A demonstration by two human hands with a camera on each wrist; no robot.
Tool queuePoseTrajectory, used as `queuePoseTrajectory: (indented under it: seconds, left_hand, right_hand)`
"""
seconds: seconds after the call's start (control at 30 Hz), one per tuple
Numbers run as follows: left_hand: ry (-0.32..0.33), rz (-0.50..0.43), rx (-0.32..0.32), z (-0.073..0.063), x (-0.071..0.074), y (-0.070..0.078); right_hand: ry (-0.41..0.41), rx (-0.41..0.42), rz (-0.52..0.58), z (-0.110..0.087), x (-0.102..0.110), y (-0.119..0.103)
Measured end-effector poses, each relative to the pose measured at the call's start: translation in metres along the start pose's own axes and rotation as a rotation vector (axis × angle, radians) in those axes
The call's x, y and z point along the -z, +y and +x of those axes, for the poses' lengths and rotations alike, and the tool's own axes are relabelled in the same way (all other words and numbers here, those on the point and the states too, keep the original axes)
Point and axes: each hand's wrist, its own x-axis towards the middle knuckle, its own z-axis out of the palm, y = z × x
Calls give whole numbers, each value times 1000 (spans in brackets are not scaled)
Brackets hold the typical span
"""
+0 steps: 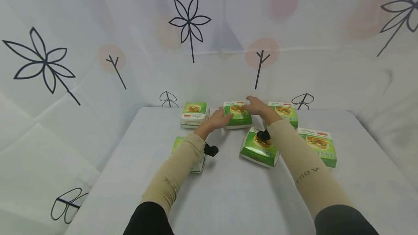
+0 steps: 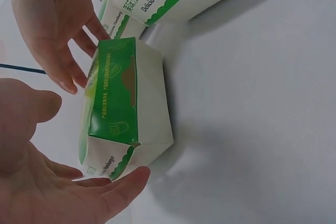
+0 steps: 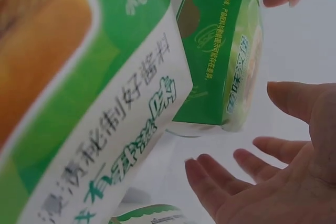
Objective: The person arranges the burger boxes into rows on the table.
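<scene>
A green and white paper hamburger box [image 1: 237, 117] sits at the back middle of the table, between my two hands. My left hand [image 1: 218, 119] is at its left side; in the left wrist view the straight fingers [image 2: 123, 195] lie along the white end of the box [image 2: 113, 93]. My right hand [image 1: 259, 108] is over the right side of that box. Seen from the right wrist, the right hand [image 3: 273, 171] has its fingers spread, with a gap to the box [image 3: 210, 51]. Neither hand's fingers are curled round it.
Similar boxes stand at the back left [image 1: 194, 114], back right [image 1: 285, 113], right [image 1: 320, 146] and nearer middle [image 1: 259, 149]. Another box [image 1: 177, 143] lies partly under the left sleeve. A white table [image 1: 228, 198] carries them, with a patterned cloth [image 1: 225, 28] behind.
</scene>
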Motion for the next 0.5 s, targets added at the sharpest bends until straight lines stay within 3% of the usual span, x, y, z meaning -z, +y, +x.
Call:
queuePoseTrajectory:
  seconds: [0.27,0.5]
  left_hand:
    - [-5,-48,46,5,-3,-2]
    - [-11,-37,84,9,-5,-6]
  right_hand:
    - [-3,-6,-7,5,-3,0]
    - [-14,-13,0,8,-6,1]
